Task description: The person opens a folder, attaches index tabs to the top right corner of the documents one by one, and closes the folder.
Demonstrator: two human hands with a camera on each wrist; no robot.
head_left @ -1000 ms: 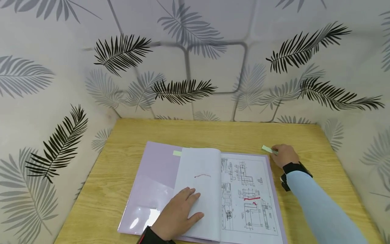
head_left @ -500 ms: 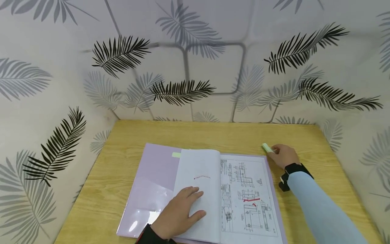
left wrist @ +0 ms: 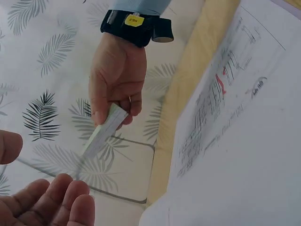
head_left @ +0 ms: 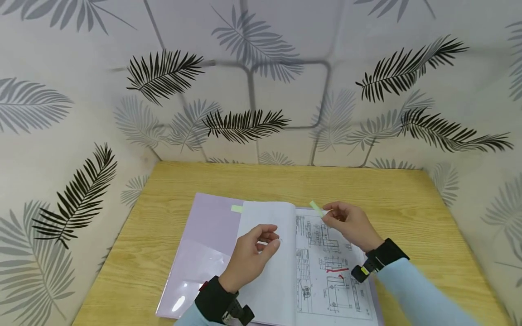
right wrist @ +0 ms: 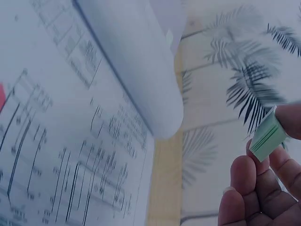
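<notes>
My right hand (head_left: 350,224) pinches a pale green sticky-note tab (head_left: 316,208) between thumb and fingers, above the top of the right-hand page. In the right wrist view the held tab (right wrist: 267,140) shows darker green stripes. My left hand (head_left: 250,258) is over the left page, fingers loosely bent, holding nothing; its fingertips (left wrist: 75,193) point toward the right hand in the left wrist view. Below both hands lies an open lilac folder (head_left: 212,222) with a blank white page (head_left: 267,285) on the left and a technical drawing (head_left: 314,299) with red marks on the right.
Another pale green tab (head_left: 236,208) sticks out from the left page's edge near its top. The folder lies on a wooden table (head_left: 134,253). A leaf-patterned covering (head_left: 281,95) stands behind and at both sides.
My right hand has moved left with the sticky-note tab, from beside the folder to over the right page. My left hand has risen off the left page and its fingers have bent.
</notes>
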